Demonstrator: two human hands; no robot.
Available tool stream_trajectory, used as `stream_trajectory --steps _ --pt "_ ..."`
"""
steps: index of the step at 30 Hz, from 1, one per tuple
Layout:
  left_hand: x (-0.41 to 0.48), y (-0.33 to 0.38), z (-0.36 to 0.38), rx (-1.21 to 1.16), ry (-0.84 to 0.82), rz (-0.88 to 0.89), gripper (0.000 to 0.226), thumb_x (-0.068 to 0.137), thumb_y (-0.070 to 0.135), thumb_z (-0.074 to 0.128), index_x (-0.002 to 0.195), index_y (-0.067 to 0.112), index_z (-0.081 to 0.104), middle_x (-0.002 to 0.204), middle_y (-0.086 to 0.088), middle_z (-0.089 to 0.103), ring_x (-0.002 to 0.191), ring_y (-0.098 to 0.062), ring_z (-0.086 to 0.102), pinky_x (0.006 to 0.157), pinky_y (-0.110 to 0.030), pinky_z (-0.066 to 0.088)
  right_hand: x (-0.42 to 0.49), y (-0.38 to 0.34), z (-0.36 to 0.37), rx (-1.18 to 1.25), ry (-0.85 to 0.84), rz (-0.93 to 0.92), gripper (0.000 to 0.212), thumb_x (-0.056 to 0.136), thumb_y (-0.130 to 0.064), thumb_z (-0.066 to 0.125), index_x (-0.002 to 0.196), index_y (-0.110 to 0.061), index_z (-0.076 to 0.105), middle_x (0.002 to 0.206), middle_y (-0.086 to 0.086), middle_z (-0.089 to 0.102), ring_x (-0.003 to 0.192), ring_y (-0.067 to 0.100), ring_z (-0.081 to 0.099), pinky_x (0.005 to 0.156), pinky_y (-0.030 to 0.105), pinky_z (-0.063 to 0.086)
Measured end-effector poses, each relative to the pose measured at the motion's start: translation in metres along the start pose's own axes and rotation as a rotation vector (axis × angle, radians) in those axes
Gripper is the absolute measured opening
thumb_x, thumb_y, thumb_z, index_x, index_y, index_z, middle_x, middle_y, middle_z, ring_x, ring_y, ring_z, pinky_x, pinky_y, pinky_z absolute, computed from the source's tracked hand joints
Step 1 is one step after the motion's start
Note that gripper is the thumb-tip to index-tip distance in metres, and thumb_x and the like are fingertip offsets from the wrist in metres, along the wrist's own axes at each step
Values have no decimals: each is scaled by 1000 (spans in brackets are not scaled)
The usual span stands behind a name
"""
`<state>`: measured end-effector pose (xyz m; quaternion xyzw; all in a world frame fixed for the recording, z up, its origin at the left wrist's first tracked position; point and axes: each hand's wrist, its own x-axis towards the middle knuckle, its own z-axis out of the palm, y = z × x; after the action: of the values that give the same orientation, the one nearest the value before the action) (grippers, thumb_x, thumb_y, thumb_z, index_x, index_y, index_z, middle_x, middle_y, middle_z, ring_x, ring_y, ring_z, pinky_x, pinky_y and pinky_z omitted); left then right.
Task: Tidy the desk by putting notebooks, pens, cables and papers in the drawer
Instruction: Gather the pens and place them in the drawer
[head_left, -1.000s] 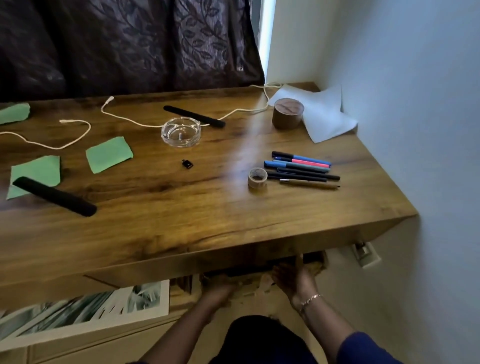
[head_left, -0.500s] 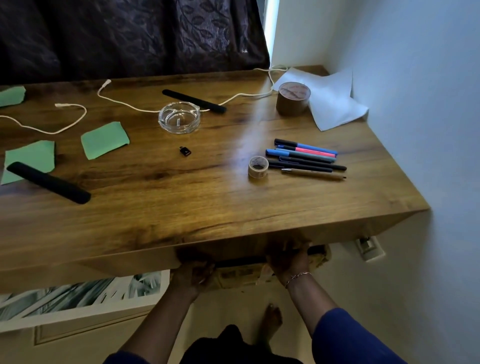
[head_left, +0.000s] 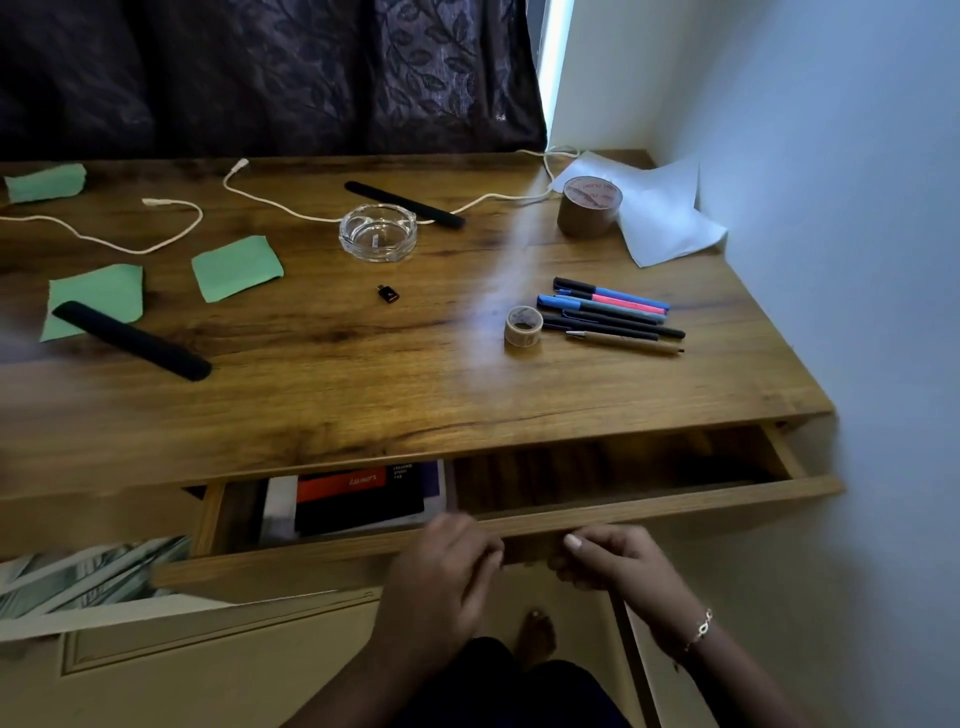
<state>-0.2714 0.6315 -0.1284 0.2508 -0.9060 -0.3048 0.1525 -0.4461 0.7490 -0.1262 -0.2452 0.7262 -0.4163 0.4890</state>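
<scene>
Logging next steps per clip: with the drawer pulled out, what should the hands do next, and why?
Probably let go of the drawer front and reach the right hand to the pens. The drawer is open with its right part bare, both hands grip its front, and the pens lie nearest.

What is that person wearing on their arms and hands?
The right hand has a thin, pale chain bracelet at the wrist. The left hand wears nothing; its forearm is bare. No gloves or rings show, and no sleeve is visible on either forearm.

glass ashtray (head_left: 377, 232) seen mid-counter | brown tape roll (head_left: 589, 207) placed far right | small tape roll (head_left: 523, 326) set nearer
</scene>
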Motion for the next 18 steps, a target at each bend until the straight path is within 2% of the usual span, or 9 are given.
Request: stream_trajectory --steps 2,4,5,7,8,10,12,14,18 --pt "4 -1 3 71 139 17 18 85 29 47 89 23 63 88 10 60 88 -3 47 70 -17 39 -7 -13 1 -237 58 -266 17 87 -7 60 86 -22 66 76 -4 69 71 5 65 63 15 51" --pt "4 -3 5 31 145 -90 20 90 25 51 103 22 65 100 8 65 96 -7 55 80 -25 43 -6 -16 3 -400 219 -459 27 84 -6 63 86 -33 63 81 -8 67 79 5 65 70 19 53" --pt "1 -5 7 23 124 -128 21 91 24 53 108 20 65 104 6 67 94 -8 59 82 -26 44 -3 -17 4 -478 287 -515 24 84 -8 63 87 -31 66 85 -8 68 82 8 65 74 22 53" --pt "-6 -3 7 30 105 -119 21 92 23 53 108 20 67 98 4 71 83 -8 63 78 -27 48 4 -16 6 -695 294 -488 12 87 -21 60 95 -22 70 92 -5 68 90 11 61 80 29 50" --pt "-9 -1 6 25 101 -117 21 92 23 53 107 20 68 95 4 71 79 -7 62 75 -23 48 4 -17 7 -828 245 -422 21 89 -34 55 95 -20 70 91 -5 67 90 12 59 80 30 48" --pt "-15 4 5 11 87 -149 22 93 23 51 106 20 69 90 3 71 71 -4 57 63 -9 39 1 -13 9 -1006 175 -360 48 88 -55 36 86 -19 68 75 -7 60 78 13 57 71 29 44" --pt "-20 9 5 38 60 -188 24 94 26 48 107 20 68 87 2 70 68 -3 55 53 -6 31 -4 -7 9 -1048 174 -355 48 92 -52 35 81 -15 65 61 -9 48 67 15 51 63 29 39" --pt "-27 16 7 72 50 -221 27 95 29 46 109 20 67 89 2 69 72 -5 57 52 -5 29 -10 0 8 -1070 154 -369 42 95 -45 38 81 -15 63 55 -10 38 66 17 51 59 28 35" --pt "-43 31 13 59 43 -303 27 96 29 44 108 20 66 75 9 59 56 3 46 48 -8 31 -23 9 4 -1056 13 -375 41 95 -48 37 87 -17 63 66 -8 48 64 11 49 56 24 38"
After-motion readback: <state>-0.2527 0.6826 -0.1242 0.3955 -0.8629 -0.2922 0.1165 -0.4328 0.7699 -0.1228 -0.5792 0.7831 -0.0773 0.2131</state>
